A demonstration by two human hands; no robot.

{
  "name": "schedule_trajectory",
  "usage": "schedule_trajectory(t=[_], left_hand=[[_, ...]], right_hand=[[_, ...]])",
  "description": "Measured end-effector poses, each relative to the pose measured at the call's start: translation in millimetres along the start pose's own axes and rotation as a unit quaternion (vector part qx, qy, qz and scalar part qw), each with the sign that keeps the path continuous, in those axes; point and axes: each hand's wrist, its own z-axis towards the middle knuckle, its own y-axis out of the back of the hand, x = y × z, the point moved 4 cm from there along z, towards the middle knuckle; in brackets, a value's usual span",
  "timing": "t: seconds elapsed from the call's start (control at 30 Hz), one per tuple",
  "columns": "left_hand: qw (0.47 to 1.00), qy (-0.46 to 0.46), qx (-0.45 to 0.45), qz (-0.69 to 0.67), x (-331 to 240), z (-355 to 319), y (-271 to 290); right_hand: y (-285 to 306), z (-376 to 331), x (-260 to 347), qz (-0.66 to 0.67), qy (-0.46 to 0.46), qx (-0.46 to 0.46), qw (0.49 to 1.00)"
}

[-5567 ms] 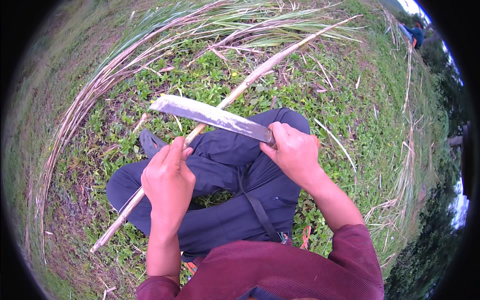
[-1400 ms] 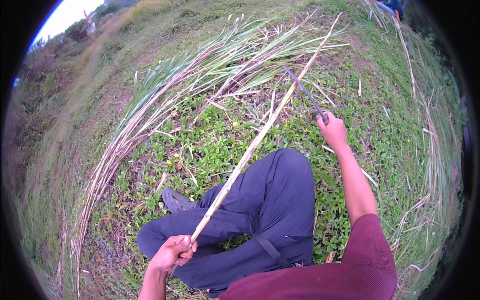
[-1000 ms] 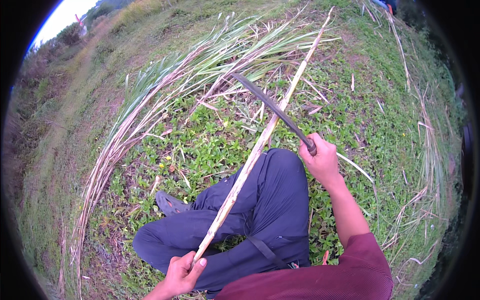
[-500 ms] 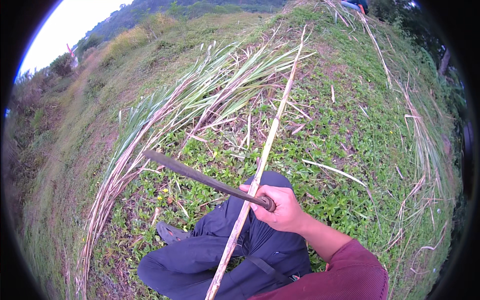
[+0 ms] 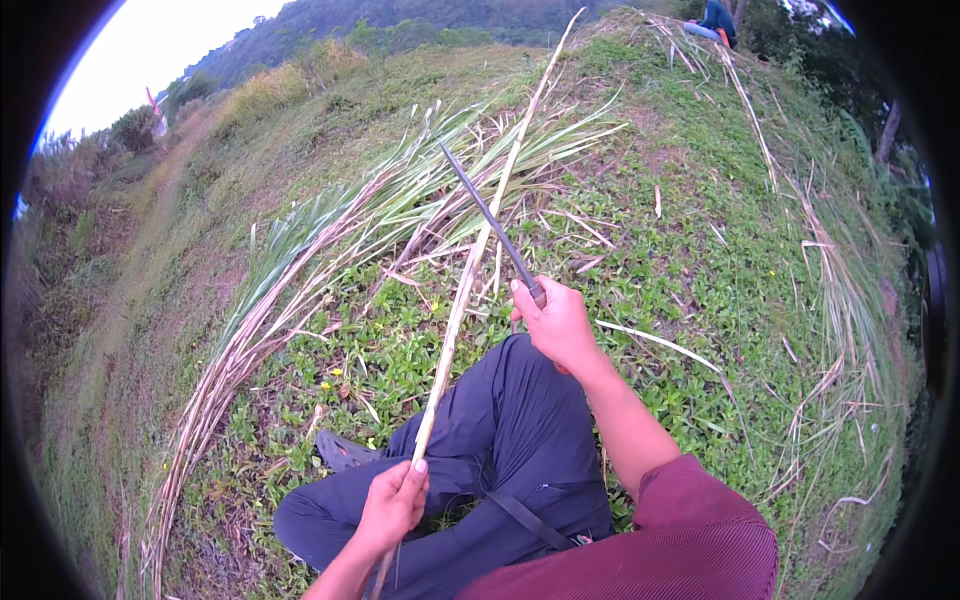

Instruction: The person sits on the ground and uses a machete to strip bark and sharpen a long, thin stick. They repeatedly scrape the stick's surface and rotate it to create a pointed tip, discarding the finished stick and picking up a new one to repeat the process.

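A long, pale stalk (image 5: 466, 290) slants up and away from my lap. My left hand (image 5: 392, 505) is closed round its lower part, thumb on top. In my right hand (image 5: 558, 325) is the handle of a long knife (image 5: 497, 225) with a dark, narrow blade. The blade points up and to the left and crosses the stalk around its middle; whether the edge touches it, I cannot tell. Beyond the stalk, to the left, lies a large bundle of cut grass stalks (image 5: 350, 215) with green leaves and dry purplish-brown stems.
My crossed legs in dark trousers (image 5: 470, 400) are below the stalk, with a grey shoe (image 5: 345, 452) showing. Low green plants cover the ground. A dry strip (image 5: 665, 343) and more cut grass (image 5: 845, 300) lie to the right. Another person (image 5: 715, 22) sits far off at upper right.
My left hand has come into view, holding the stalk. My right hand has moved up and away, turning the knife to point more upward. The stalk has shifted to the left and farther away.
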Motion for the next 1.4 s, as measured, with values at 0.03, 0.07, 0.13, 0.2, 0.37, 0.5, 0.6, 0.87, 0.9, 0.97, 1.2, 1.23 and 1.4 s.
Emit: schedule_trajectory(t=[0.03,0.07,0.13,0.2,0.37,0.5,0.6,0.87,0.9,0.97,1.2,1.23,1.4], left_hand=[[1.000,-0.007,0.008,0.022,-23.1,29.5,-2.9],[0.999,-0.032,0.038,0.018,-41.2,60.9,-7.0],[0.998,-0.036,0.041,0.044,-67.9,97.6,-17.1],[0.998,-0.004,0.060,-0.015,-72.1,115.8,-15.9],[0.997,-0.016,0.040,0.057,-55.9,138.9,-1.1],[0.888,-0.197,-0.162,0.382,-44.7,122.6,11.4],[0.873,-0.201,-0.185,0.404,-44.1,103.0,26.9],[0.848,-0.179,-0.228,0.444,-45.1,81.4,47.3],[0.841,-0.183,-0.234,0.453,-45.3,79.9,53.1],[0.831,-0.179,-0.245,0.465,-38.9,73.1,64.3],[0.831,-0.158,-0.269,0.461,-27.4,18.1,69.7],[0.809,-0.181,-0.293,0.477,-26.4,10.3,73.1],[0.852,-0.110,-0.272,0.435,-25.8,-9.9,72.3]], right_hand=[[7.2,-3.5,-4.9,-0.117,0.031,0.002,0.993],[13.7,-15.0,-9.2,-0.181,0.055,0.017,0.982],[12.8,-40.3,-8.0,-0.293,0.119,0.062,0.947],[-1.1,-56.5,-2.3,-0.310,0.125,0.123,0.934],[0.3,-43.3,-19.8,-0.375,0.184,0.154,0.896],[18.8,18.4,-54.0,-0.441,0.114,0.130,0.881],[-4.1,12.6,-29.5,-0.453,0.151,0.193,0.857],[-5.5,61.9,-60.2,-0.427,0.060,0.103,0.896],[-8.9,59.8,-66.3,-0.434,0.060,0.089,0.894],[-32.2,36.4,-58.4,-0.423,0.152,0.157,0.879],[-11.5,104.5,-82.6,-0.459,0.071,0.072,0.883],[-13.8,106.3,-80.0,-0.466,0.075,0.060,0.880],[-36.4,83.7,-70.8,-0.421,0.193,0.138,0.876]])
